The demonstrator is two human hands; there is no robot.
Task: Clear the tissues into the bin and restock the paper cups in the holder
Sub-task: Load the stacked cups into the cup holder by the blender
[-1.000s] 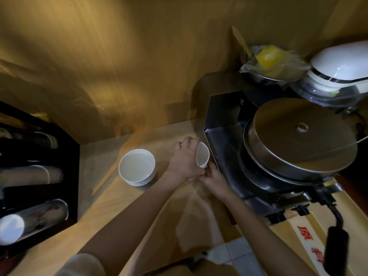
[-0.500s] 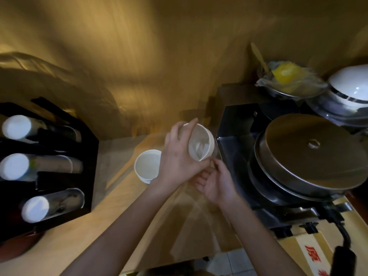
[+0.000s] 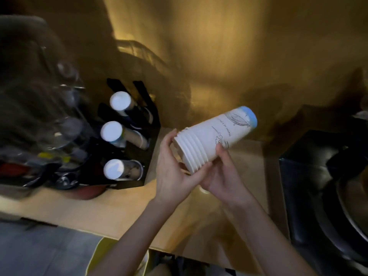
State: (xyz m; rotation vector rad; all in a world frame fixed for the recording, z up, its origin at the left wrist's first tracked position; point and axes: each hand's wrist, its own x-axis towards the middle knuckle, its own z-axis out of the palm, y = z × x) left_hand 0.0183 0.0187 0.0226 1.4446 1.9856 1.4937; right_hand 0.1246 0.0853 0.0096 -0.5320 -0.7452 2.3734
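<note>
Cups lifted off the bench (image 3: 123,212): we now hold the nested paper cup stack (image 3: 211,140) tilted in mid-air, left hand (image 3: 173,172) and right hand (image 3: 223,176) fingers wrapped around its rims, and have swung toward the black holder (image 3: 137,156) at left for restocking.

Stack of paper cups (image 3: 211,140): matt white paper, ridged rolled rims, fine black line print, pale blue band at base end. Cup holder (image 3: 137,156): black, smooth, slight sheen; looks plastic. Counter (image 3: 111,212): pale wood-look top, smooth, matt. Appliance (image 3: 322,176) at counter's right edge: dark, glossy.
</note>
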